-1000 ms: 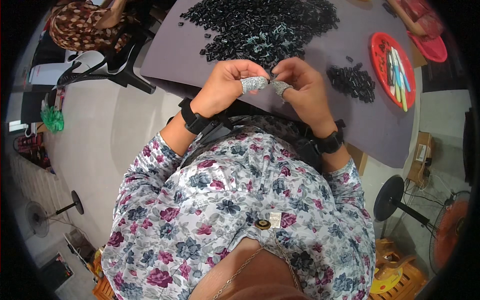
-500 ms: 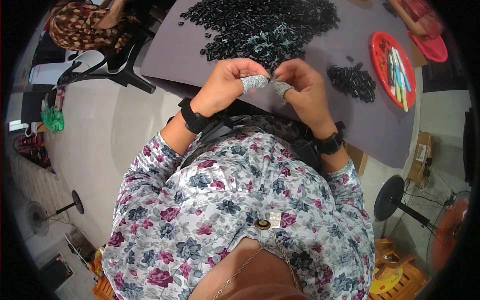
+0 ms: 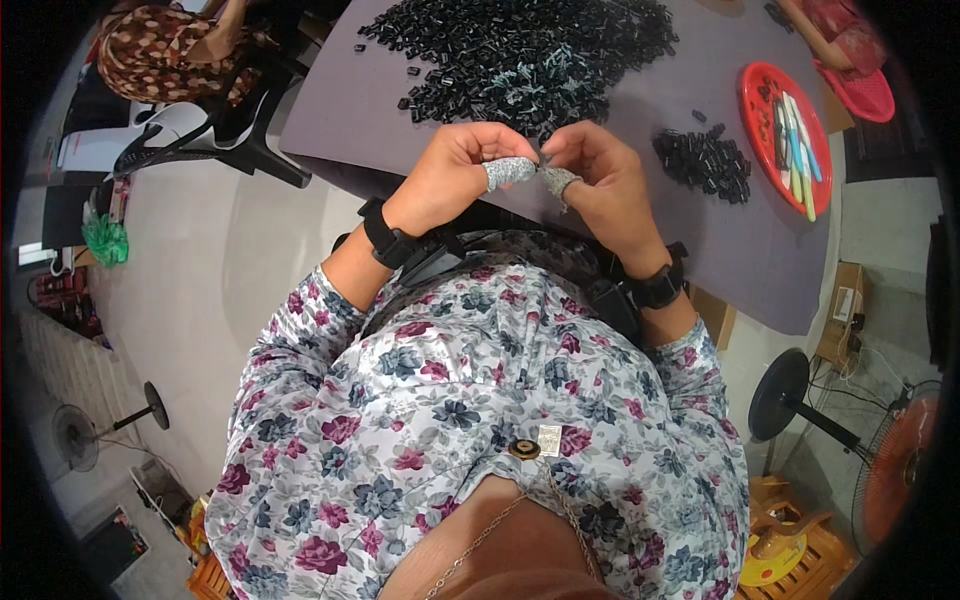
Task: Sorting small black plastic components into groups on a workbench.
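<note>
My left hand (image 3: 450,172) and my right hand (image 3: 608,178) meet at the fingertips above the table's near edge. Each thumb is wrapped in a pale grey speckled covering. Pinched in my left fingers is a small black plastic piece (image 3: 540,160), mostly hidden. The right thumb and fingers close against it from the other side; whether they hold a separate bit is too small to see. Just beyond my hands spreads a large pile of small black plastic pieces (image 3: 440,85), with thin pale grey-blue bits (image 3: 530,82) scattered over its near part.
A smaller heap of black pieces (image 3: 705,165) lies to the right on the grey-covered table (image 3: 755,265). Beside it, a red tray (image 3: 748,120) holds several slim-handled tools (image 3: 797,150). Other people sit at far left and far right. A black chair (image 3: 255,145) stands left of the table.
My right hand has shifted slightly left and down, bringing its thumb and fingertips closer to my left fingertips. My left hand has moved only slightly.
</note>
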A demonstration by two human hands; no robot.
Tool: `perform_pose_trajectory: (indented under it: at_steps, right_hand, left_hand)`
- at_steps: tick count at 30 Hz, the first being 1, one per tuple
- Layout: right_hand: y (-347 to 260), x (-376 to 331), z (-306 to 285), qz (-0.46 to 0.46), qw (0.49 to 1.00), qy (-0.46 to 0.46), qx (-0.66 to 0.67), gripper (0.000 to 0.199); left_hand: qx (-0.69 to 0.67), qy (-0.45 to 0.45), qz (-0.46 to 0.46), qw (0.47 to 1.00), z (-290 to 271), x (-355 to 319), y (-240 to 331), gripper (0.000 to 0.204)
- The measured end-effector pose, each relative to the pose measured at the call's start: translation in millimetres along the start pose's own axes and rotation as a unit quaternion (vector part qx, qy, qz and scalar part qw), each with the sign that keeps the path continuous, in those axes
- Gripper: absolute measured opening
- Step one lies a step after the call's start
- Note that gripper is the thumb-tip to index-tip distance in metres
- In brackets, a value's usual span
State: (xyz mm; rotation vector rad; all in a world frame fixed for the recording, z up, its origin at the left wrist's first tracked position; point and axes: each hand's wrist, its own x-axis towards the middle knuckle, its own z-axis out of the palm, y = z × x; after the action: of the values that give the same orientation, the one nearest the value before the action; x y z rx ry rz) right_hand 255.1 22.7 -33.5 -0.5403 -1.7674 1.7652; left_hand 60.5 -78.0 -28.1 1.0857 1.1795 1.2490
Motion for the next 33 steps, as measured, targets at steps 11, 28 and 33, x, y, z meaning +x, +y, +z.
perform_pose_trajectory:
  at_steps: [11, 28, 33]
  right_hand:
    - [-2.3, 0.0, -0.5, -0.012, 0.998, -0.006, -0.055, 0.033]
    - [-2.2, 10.9, -10.0, 0.033, 0.998, -0.049, -0.022, 0.026]
    - [-17.4, 25.3, -10.4, -0.014, 0.969, -0.041, -0.242, 0.022]
  left_hand:
    - [0.044, 0.000, 0.011, 0.999, 4.6, -0.3, -0.6, 0.019]
    - [0.049, 0.050, 0.011, 0.997, -21.6, -8.1, 9.7, 0.015]
    - [-0.013, 0.174, 0.036, 0.984, -58.7, -17.0, -8.9, 0.015]
